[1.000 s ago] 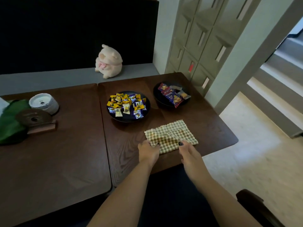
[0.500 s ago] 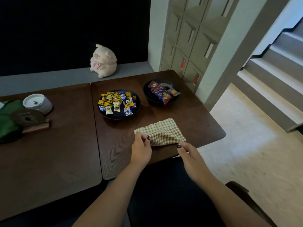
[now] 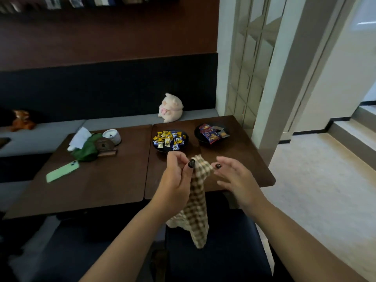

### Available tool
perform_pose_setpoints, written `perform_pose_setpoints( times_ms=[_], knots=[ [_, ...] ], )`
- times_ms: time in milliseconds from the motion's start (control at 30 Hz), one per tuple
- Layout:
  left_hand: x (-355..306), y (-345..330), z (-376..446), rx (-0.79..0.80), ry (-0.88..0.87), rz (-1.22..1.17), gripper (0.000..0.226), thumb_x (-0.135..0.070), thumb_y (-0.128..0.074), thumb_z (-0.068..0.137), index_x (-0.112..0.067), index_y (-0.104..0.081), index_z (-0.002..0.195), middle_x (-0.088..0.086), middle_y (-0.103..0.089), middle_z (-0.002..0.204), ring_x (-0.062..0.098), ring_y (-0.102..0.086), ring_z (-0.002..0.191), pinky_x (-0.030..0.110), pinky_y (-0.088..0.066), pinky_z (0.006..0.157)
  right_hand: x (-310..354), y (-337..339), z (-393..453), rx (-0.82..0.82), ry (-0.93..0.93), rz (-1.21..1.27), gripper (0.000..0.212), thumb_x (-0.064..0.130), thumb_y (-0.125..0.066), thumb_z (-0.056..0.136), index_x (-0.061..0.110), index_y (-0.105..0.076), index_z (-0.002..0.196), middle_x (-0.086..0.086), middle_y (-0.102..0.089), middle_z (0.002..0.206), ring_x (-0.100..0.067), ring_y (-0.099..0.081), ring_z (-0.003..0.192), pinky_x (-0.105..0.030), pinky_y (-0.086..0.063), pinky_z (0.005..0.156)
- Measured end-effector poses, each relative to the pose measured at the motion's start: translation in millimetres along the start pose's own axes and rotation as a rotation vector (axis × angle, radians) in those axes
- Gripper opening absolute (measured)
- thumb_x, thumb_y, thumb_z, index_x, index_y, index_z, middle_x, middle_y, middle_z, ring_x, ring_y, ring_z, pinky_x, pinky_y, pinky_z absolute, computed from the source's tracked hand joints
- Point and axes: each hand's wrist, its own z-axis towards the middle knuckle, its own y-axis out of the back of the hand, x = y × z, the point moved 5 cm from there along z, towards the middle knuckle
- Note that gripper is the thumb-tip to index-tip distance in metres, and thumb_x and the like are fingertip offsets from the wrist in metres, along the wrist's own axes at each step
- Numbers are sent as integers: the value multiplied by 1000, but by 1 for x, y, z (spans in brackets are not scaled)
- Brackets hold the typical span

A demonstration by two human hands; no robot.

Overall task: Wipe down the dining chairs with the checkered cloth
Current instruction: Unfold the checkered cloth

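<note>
The checkered cloth [image 3: 198, 202] is pinched at its top by the left hand [image 3: 176, 180] and hangs above the near bench [image 3: 244, 159] edge, while the right hand [image 3: 234, 176] is held spread just beside it.

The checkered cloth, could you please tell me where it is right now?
In the head view, the checkered cloth hangs low at centre, pinched at its top by the left hand, in front of the table edge.
</note>
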Motion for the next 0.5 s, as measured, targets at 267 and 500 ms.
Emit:
perform_pose_setpoints(
  times_ms=[267,500],
  knots=[
    [-128,1,-67,-237,-34,-92,15,-11,-44,103,-23,-42,94,-24,-55,66,-4,-48,60,12,-41,57,42,3,-123,401,-11,143,50,52,-81,63,23,-71,102,-4,-72,105,-20,-67,98,-38,-52,91],
    [-163,2,-124,-217,167,-305,14,-23,-61,95,-22,-54,108,10,-69,77,24,-62,71,25,-53,63,93,22,-203,297,284,-47,13,21,-64,88,29,-74,86,4,-75,91,-10,-70,85,-16,-53,68]
  ],
)
